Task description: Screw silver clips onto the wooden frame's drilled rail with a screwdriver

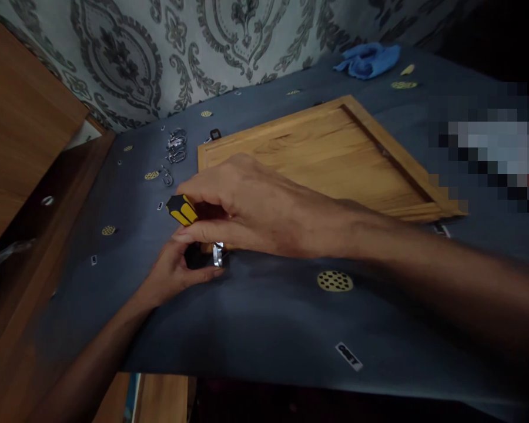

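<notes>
My right hand [255, 205] is closed round a screwdriver [183, 210] with a black and yellow handle; its shaft is hidden by my fingers. Below it, my left hand [171, 270] pinches a small shiny metal hose clamp [218, 255] between thumb and fingers. Both hands meet near the front left corner of a wooden tray [286, 147] with a raised rim, which my right hand and forearm partly cover.
A row of several metal clamps [176, 145] lies at the back left, with a separate clamp [166, 176] nearer. A blue cloth [370, 59] is crumpled at the back right. The dark patterned sheet [268, 329] ends at a front edge. Wooden furniture [26, 129] stands left.
</notes>
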The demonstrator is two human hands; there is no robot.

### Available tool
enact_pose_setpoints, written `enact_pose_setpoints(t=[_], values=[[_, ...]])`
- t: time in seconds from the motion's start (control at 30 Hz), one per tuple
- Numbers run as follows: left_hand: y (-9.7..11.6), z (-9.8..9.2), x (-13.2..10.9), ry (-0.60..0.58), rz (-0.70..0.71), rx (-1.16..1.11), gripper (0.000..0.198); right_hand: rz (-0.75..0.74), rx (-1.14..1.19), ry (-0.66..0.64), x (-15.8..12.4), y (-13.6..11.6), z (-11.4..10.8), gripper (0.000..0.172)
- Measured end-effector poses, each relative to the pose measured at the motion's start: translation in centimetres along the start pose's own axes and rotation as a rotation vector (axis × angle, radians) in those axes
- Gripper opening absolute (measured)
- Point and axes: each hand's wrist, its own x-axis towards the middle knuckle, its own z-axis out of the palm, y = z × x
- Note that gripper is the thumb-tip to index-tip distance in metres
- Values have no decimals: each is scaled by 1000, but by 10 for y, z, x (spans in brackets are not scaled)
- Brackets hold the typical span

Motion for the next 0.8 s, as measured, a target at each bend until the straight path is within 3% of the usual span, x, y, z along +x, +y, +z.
enact_pose_setpoints(t=[0.27, 0.47, 0.53, 0.6, 0.7, 0.8], values=[[3, -1, 0, -12, -8, 34, 36, 40, -155, 84, 5, -5, 9, 55], [-2, -2, -3, -31, -12, 35, 36, 57, -194, 144, 0, -3, 17, 52], [-4, -3, -3, -42, 21, 68, 33, 45, -147, 220, 0, -7, 17, 54], [-4, -4, -2, -42, 53, 114, 34, 22, -97, 380, 0, -12, 13, 52], [-2, -5, -1, -32, 86, 140, 35, 34, -96, 570, 3, -15, 6, 35], [0, -5, 0, -44, 116, 140, 36, 141, -166, 468, 5, -9, 4, 34]])
